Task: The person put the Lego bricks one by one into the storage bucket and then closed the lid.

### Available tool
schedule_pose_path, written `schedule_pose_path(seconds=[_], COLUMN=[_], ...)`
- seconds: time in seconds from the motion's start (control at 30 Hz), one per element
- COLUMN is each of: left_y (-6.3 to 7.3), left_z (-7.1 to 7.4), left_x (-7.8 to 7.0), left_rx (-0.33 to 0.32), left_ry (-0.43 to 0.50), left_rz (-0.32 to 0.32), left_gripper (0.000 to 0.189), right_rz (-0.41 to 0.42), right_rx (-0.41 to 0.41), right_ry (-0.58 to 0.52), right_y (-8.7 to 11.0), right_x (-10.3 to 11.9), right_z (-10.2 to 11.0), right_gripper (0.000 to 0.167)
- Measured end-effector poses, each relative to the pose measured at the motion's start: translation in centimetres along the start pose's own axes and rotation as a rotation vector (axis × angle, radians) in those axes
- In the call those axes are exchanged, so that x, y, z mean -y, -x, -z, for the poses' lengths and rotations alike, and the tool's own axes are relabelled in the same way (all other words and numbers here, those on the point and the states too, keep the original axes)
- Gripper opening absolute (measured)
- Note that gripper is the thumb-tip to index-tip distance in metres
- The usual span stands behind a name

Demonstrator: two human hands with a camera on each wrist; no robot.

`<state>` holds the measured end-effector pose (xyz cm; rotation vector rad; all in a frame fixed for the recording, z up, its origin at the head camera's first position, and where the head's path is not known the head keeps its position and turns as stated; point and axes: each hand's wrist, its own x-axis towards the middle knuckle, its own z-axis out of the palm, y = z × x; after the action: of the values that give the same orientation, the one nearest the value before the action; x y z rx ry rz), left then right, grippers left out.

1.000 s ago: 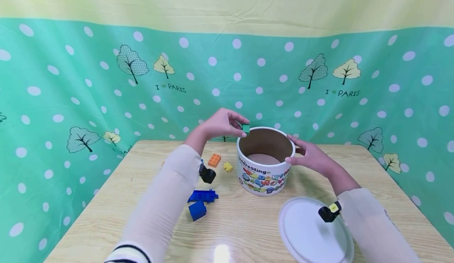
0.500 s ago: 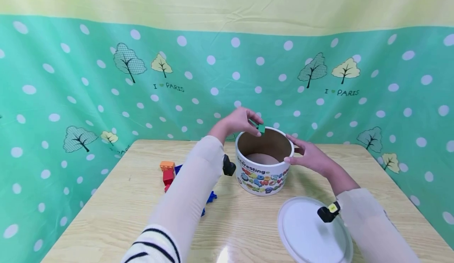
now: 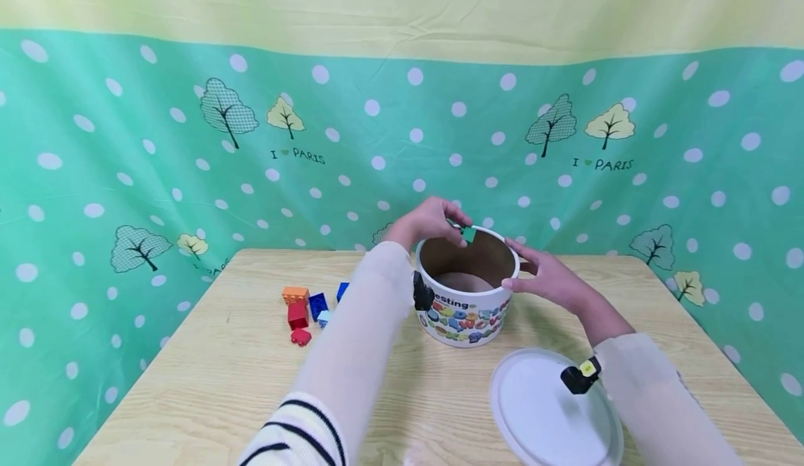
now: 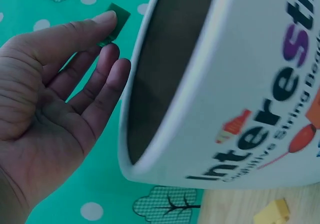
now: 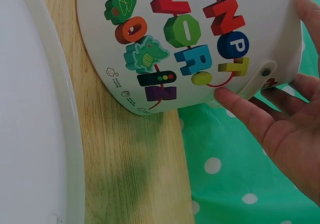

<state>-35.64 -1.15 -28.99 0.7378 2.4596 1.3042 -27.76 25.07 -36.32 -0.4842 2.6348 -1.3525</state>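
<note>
Between thumb and fingertips, my left hand (image 3: pixel 433 220) pinches a small green building block (image 3: pixel 469 234). In the head view the block appears over the mouth of a white round bucket (image 3: pixel 465 323) with colourful letters printed on it. The left wrist view shows the green block (image 4: pixel 118 22) just off the rim, with the other fingers loosely bent. My right hand (image 3: pixel 545 277) holds the bucket's right side, thumb toward me and fingers farther back, by the side handle (image 5: pixel 257 81). What shows of the bucket's inside is brown walls and a lighter floor.
A white round lid (image 3: pixel 546 410) lies on the wooden table in front of the bucket. Left of my arm are an orange block (image 3: pixel 295 294), a red block (image 3: pixel 298 316), a blue block (image 3: pixel 318 306) and others. The left wrist view shows a yellow block (image 4: pixel 272 213).
My left hand has carried the green block rightward, from the bucket's left rim to over its mouth, lowering slightly. My left sleeve now covers the nearer blue pieces. My right hand stays on the bucket.
</note>
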Motion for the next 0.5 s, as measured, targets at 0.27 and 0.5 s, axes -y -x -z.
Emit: schedule_pose_path(seconds=[0.27,0.5], left_y=[0.7,1.6], left_z=[0.0,1.0], left_x=[1.2,1.5], left_rx=[-0.024,-0.059], left_ry=[0.08,0.151], left_rz=[0.016,-0.022], left_gripper=[0.037,0.04], right_rz=[0.005,0.013], right_rx=[-0.001,-0.002], right_ry=[0.001,-0.004], right_y=[-0.1,0.2], right_x=[-0.1,0.4], right_z=[-0.1,0.0], right_gripper=[0.095,0.095])
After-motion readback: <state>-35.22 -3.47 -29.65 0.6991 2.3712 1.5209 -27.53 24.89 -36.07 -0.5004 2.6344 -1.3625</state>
